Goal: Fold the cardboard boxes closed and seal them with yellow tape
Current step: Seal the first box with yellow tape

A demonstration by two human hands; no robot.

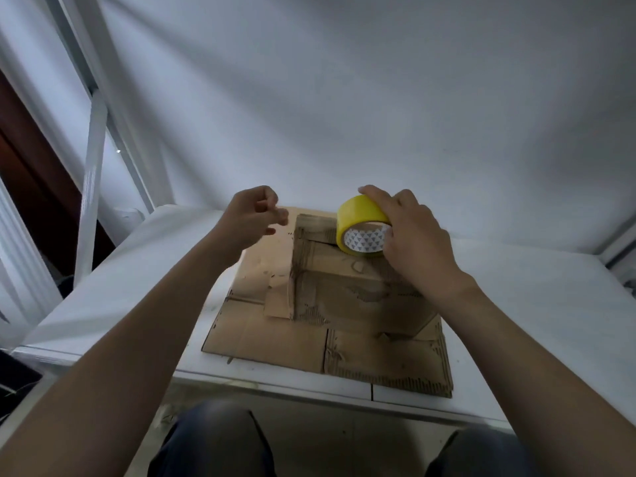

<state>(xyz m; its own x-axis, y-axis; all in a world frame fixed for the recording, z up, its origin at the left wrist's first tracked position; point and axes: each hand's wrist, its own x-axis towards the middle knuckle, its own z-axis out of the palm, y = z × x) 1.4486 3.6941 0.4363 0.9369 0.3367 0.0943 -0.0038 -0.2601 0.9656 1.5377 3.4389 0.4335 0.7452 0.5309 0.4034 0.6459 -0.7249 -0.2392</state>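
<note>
A worn brown cardboard box (347,287) with its flaps folded down stands on a flattened cardboard sheet (275,339) on the white table. My right hand (416,239) grips a roll of yellow tape (358,225) and holds it against the far top edge of the box. My left hand (253,218) hovers above the far left corner of the sheet, fingers loosely curled with thumb and fingertips close together; I cannot tell whether it pinches a tape end.
The white table (137,287) meets a white wall at the back. A white metal frame (93,160) rises at the left. The table's near edge runs just above my knees (213,442).
</note>
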